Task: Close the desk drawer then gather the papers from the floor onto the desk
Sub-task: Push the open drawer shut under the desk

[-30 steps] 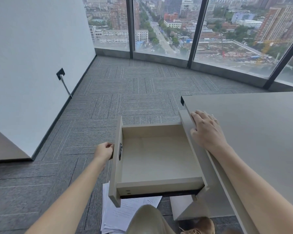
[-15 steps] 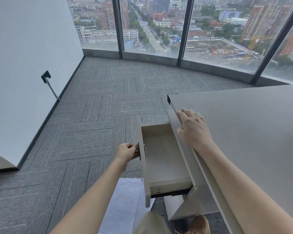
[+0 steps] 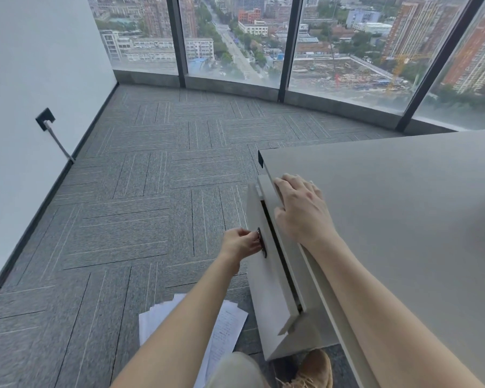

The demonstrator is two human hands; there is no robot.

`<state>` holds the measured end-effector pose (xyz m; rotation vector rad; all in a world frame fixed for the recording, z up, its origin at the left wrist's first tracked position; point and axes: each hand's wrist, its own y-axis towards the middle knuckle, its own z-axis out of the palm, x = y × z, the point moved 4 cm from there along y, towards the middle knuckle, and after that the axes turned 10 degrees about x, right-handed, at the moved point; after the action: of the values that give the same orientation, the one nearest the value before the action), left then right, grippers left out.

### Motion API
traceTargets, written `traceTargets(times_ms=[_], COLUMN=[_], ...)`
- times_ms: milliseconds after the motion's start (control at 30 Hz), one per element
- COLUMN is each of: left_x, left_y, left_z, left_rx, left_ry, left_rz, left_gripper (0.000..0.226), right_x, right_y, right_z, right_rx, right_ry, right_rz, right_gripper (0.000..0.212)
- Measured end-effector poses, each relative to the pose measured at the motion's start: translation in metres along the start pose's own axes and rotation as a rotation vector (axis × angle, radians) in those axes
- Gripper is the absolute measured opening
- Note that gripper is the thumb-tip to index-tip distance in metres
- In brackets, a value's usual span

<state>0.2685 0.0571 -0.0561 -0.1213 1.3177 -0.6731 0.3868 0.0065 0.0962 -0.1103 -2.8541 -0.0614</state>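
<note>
The beige drawer [image 3: 272,281] sits almost flush with the desk side, only a thin dark gap showing along its top. My left hand [image 3: 241,243] pinches the small metal handle [image 3: 261,242] on the drawer front. My right hand [image 3: 303,210] lies flat on the left edge of the desk top [image 3: 403,208], fingers curled over the rim. White printed papers [image 3: 224,326] lie fanned on the carpet below the drawer, partly hidden by my left forearm and my knee.
Grey carpet tiles [image 3: 140,208] stretch out to the left and ahead. A white wall [image 3: 34,79] with a socket and cable [image 3: 46,120] is on the left, tall windows [image 3: 235,37] ahead. My brown shoe [image 3: 311,371] stands by the desk base.
The drawer has slid from wide open to nearly closed, my left hand moving right with its handle. More of the papers on the floor now shows. My right hand stayed on the desk edge.
</note>
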Motion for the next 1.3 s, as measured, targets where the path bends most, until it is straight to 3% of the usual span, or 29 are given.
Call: traceTargets(times_ms=[567,933,1300], left_x=[0.008,0.001,-0.006], left_y=[0.012,0.026,0.036], left_z=[0.019,0.026,0.034], left_rx=[-0.076,0.004,0.123], left_ry=[0.149,0.023,0.264], left_rz=[0.040,-0.267,-0.418], left_gripper=[0.017,0.007,0.023], right_x=[0.002,0.002,0.001], right_y=[0.002,0.000,0.001], right_z=[0.002,0.001,0.001], right_rx=[-0.006,0.006,0.000], right_ry=[-0.052,-0.041,-0.032], right_rz=[0.021,0.024,0.027], right_gripper=[0.060,0.064,0.064])
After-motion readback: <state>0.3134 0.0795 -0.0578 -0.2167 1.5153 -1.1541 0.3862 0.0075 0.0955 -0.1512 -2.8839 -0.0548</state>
